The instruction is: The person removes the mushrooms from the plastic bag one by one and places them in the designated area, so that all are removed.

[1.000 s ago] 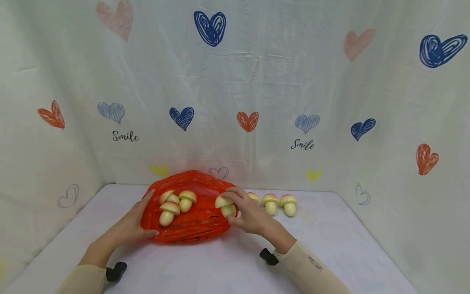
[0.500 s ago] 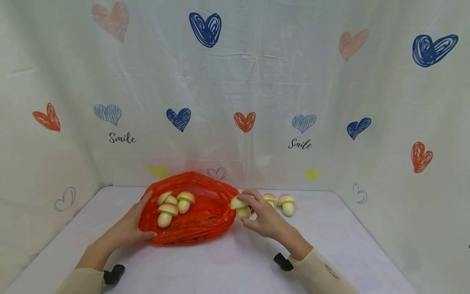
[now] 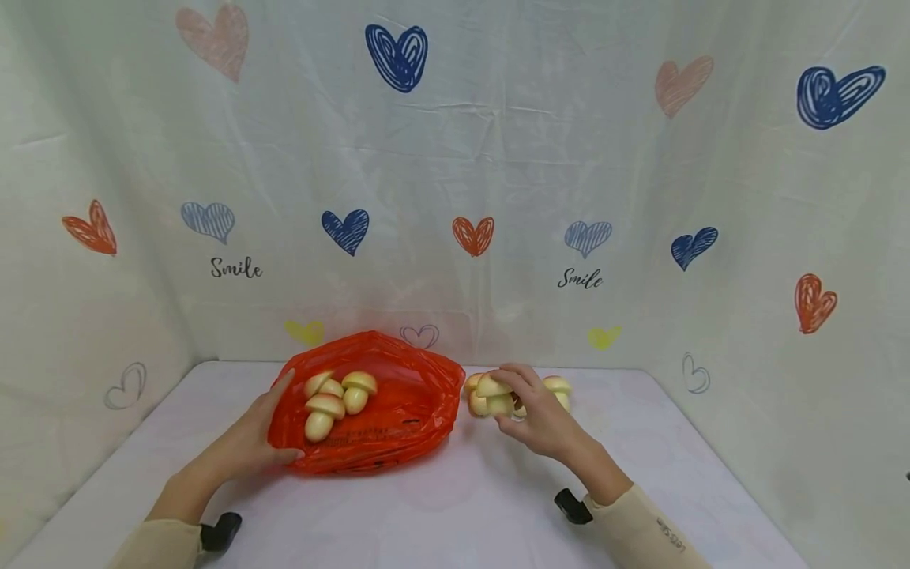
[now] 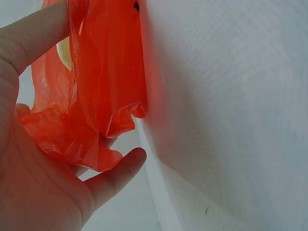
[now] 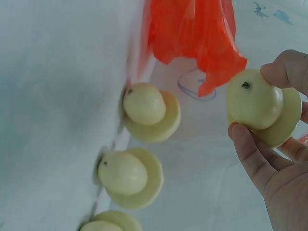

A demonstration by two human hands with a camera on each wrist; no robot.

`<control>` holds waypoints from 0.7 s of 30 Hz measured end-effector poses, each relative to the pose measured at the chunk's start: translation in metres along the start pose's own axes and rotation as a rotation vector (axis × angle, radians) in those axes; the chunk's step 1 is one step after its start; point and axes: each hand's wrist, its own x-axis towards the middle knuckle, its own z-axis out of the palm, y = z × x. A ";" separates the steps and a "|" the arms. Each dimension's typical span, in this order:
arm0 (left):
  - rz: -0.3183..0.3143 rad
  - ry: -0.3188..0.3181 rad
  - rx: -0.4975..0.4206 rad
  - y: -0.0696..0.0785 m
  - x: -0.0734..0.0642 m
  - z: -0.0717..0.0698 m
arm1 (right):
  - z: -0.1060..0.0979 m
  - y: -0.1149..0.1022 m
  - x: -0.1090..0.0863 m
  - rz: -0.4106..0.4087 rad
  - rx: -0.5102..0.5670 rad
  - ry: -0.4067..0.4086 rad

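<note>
A red plastic bag (image 3: pixel 398 411) lies on its side, mouth facing me, with three toy mushrooms (image 3: pixel 325 415) inside. My left hand (image 3: pixel 249 431) holds the bag's left side, fingers along the rim and thumb low at the front. Seen from the left wrist, the bag's thin film (image 4: pixel 106 72) bunches between the fingers and palm. Right of the bag, my right hand (image 3: pixel 538 417) pinches a cream toy mushroom (image 5: pixel 255 101) between thumb and fingers. It overlaps a standing mushroom (image 3: pixel 475 399) in the head view. The right wrist view shows the held mushroom's stem end toward the camera.
Mushrooms stand in a row at the back of the table (image 3: pixel 455 514), right of the bag; one (image 3: pixel 559 389) is at the row's right end, partly behind my hand. A white curtain (image 3: pixel 455 158) printed with hearts hangs right behind them.
My right hand has carried its mushroom rightward, from over the bag's mouth to in front of the row. The left hand keeps its place on the bag, and the three mushrooms inside stay put.
</note>
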 end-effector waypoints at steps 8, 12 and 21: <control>0.002 0.002 0.005 0.000 0.000 0.000 | -0.010 0.019 -0.007 0.032 -0.004 0.028; 0.002 0.002 0.006 0.000 0.001 0.000 | -0.015 0.028 -0.011 0.036 -0.016 0.051; -0.004 -0.002 0.004 0.001 0.000 0.000 | -0.025 0.044 -0.018 0.073 -0.007 0.063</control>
